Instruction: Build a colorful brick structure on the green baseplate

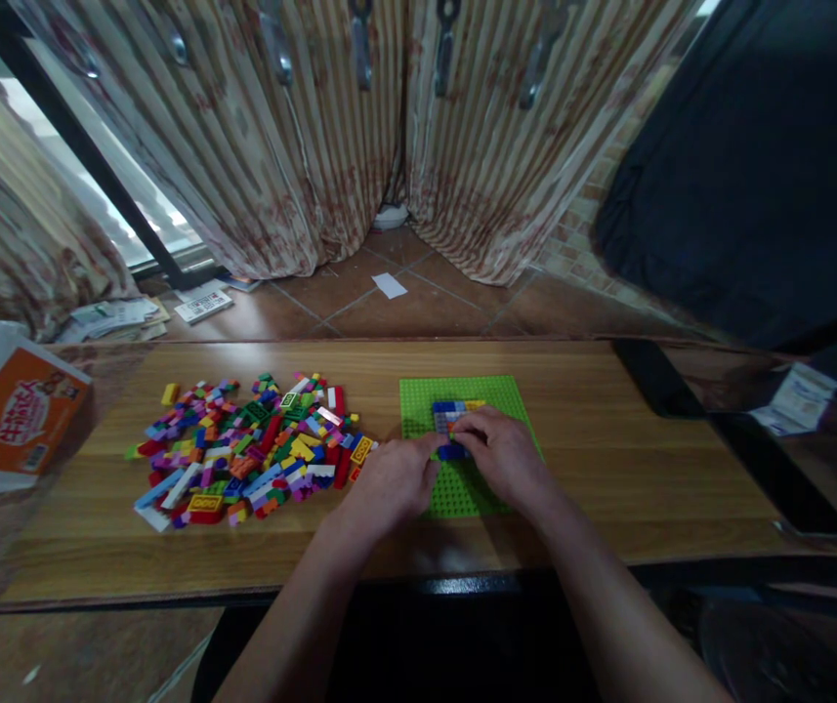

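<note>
A green studded baseplate (454, 500) lies on the wooden table. On it sits a low build of toy bricks, with a blue brick (444, 407) and a yellow brick (475, 403) along its far edge. Another blue brick (451, 452) shows at the near edge, between my fingertips. My left hand (399, 475) comes in from the left, fingers curled in, its tip touching the build. From the right, my right hand (502, 451) bends over the build with thumb and fingers pinched together. Whatever either hand grips is hidden by the fingers.
A wide heap of mixed toy bricks (242, 454) spreads left of the baseplate. Dark flat objects, one a black slab (656, 379), lie at the table's right. An orange-labelled plastic container (15, 410) stands at the left edge. Striped curtains (315, 146) hang beyond.
</note>
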`<state>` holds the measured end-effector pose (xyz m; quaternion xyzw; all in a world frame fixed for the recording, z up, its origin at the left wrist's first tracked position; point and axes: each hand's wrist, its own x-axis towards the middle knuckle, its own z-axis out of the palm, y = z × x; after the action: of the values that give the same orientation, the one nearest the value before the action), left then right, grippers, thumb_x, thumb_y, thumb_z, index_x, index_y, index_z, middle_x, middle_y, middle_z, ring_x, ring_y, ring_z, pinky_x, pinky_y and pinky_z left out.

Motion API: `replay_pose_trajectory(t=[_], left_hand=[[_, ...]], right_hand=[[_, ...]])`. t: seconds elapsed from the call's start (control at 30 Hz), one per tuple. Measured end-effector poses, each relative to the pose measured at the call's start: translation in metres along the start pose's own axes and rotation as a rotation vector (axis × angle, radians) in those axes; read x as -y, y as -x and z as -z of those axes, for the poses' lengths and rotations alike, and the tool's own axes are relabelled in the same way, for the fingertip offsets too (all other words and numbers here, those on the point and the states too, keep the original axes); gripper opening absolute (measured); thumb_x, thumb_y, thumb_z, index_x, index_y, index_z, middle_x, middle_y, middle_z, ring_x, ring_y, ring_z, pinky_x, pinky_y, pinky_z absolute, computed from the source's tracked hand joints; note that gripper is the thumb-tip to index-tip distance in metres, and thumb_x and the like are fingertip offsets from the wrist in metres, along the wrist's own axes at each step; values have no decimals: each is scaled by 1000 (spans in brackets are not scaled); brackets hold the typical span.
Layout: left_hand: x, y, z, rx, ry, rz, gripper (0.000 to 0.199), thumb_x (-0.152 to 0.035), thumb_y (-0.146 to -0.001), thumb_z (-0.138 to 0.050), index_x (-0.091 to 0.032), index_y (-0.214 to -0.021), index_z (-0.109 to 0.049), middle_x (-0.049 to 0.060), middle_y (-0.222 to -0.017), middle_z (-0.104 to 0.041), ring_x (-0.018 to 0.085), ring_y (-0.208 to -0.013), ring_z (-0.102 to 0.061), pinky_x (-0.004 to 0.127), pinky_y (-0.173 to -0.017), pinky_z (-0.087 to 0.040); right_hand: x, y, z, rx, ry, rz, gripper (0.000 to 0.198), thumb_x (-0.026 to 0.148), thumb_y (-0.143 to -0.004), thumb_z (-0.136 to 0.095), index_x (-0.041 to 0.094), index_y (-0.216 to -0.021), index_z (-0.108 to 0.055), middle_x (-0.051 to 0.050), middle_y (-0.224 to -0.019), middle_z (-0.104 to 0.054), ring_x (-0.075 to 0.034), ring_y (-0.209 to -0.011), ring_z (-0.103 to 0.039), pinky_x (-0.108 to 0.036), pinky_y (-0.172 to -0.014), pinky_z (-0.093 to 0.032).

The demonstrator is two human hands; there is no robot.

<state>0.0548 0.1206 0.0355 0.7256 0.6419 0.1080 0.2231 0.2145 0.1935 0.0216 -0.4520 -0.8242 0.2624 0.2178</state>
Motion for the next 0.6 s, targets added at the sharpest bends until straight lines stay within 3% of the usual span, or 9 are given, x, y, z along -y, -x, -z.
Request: replay_pose_trajectory(t=[0.27, 0.6], left_hand=[[0, 1, 1, 9, -6, 4, 43, -24, -91, -41, -24, -131, -56, 9, -97, -74, 24, -85, -70, 36, -78, -54], [-2, -1, 0, 4, -10, 10, 45, -26, -90, -41, -25, -133, -54, 9, -85, -73, 26, -79, -69, 36, -73, -52]], right_hand=[[-4, 1, 0, -39, -96, 24, 13, 16, -85, -60, 21, -78, -69, -2, -84, -69, -17, -80, -63, -32, -78, -46], [-3, 3, -4, -66, -65, 60, 14, 13, -86, -59, 20, -79, -69, -3, -86, -69, -16, -82, -62, -30, -78, -46]])
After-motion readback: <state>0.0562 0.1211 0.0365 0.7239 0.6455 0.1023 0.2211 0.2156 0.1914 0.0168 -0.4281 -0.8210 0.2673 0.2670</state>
